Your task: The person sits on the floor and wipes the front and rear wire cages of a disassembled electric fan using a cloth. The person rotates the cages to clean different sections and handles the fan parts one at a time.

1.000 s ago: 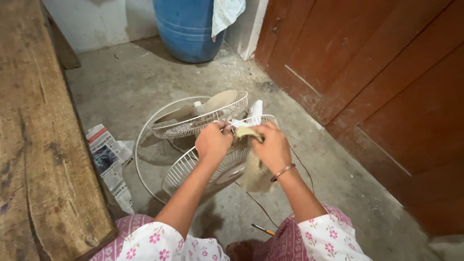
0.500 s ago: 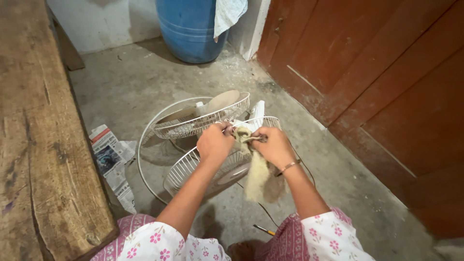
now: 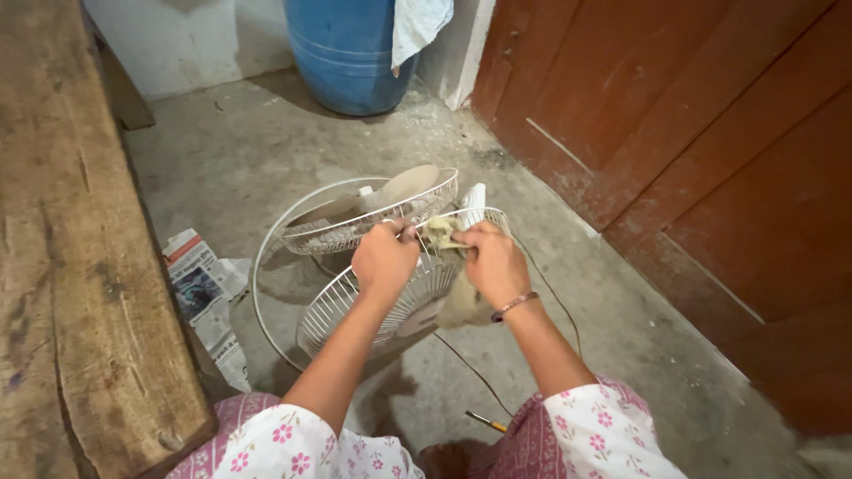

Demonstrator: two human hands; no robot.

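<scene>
Both hands over white wire fan guard (image 3: 382,306) on concrete floor (image 3: 222,168). Left hand (image 3: 383,259) grip closed on guard rim; right hand (image 3: 493,263) grip pinching dirty cloth (image 3: 441,232). Guard likely light, springy, wires bendable: hold at rim. Cloth soft, limp.

Bare grey concrete floor (image 3: 231,160), dusty, stained. On it: blue plastic barrel (image 3: 351,53) at far wall; white wire fan guards (image 3: 373,222) with fan blade, mid-floor; crumpled newspaper (image 3: 206,297) beside wooden plank (image 3: 62,266); thin cable (image 3: 470,368); screwdriver (image 3: 486,421) nearest.
</scene>
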